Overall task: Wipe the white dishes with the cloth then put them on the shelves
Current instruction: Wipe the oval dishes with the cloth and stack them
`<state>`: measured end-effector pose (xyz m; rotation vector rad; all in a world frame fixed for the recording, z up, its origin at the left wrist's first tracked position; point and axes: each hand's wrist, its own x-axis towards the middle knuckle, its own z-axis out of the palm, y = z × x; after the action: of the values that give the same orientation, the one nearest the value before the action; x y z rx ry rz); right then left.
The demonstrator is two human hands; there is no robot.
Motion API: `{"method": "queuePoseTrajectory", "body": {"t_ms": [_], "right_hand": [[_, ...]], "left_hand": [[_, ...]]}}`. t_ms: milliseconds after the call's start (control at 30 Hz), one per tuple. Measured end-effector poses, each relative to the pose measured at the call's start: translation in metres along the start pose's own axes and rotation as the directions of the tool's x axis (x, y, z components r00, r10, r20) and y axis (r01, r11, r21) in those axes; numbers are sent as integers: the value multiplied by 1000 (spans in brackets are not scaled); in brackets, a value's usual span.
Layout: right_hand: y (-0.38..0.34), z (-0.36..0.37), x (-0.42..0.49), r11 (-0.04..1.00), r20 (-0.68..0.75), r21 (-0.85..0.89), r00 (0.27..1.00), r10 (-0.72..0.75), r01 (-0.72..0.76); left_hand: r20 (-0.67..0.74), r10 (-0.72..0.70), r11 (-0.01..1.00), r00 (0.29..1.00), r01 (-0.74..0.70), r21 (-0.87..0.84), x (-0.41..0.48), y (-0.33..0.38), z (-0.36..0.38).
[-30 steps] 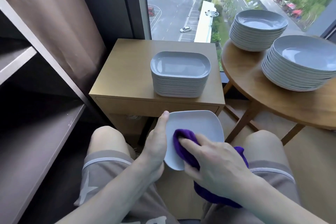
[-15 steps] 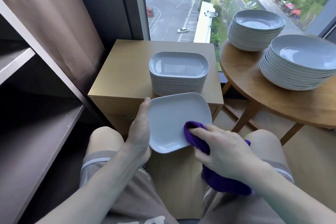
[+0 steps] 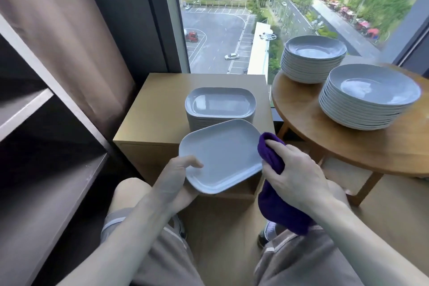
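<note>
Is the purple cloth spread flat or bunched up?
Bunched up. The right hand grips the cloth as a wad at the right edge of the plate; its tail hangs below.

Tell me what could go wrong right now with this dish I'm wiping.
The dish is held by your left hand alone, gripped at one corner with the thumb on top; it may slip or tip. Your right hand holds the purple cloth at the opposite edge, so a hard wipe could lever it loose. The stack of rectangular dishes on the cabinet looks close behind; a swing might knock it.
</note>
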<state>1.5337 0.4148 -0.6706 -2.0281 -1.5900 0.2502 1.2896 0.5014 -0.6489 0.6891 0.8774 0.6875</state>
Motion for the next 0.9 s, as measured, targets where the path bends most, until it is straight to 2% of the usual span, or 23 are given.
{"method": "queuePoseTrajectory", "body": {"t_ms": [133, 267, 533, 633, 767, 900], "right_hand": [[7, -7, 9, 995, -37, 96, 999, 39, -35], [13, -10, 15, 986, -43, 149, 996, 76, -69], [8, -14, 23, 975, -54, 206, 993, 102, -89], [4, -16, 31, 973, -79, 222, 993, 87, -68], [2, -14, 47, 971, -71, 231, 994, 80, -62], [3, -10, 58, 971, -50, 230, 996, 79, -65]], "left_hand": [[-42, 45, 994, 998, -40, 102, 16, 26, 12], [-56, 157, 956, 986, -137, 261, 38, 56, 22], [-227, 250, 958, 941, -206, 199, 93, 85, 26], [-335, 291, 947, 896, -219, 234, 109, 86, 30], [-413, 402, 887, 817, -236, 396, 126, 85, 28], [-312, 470, 755, 826, -192, 627, 137, 88, 20]]}}
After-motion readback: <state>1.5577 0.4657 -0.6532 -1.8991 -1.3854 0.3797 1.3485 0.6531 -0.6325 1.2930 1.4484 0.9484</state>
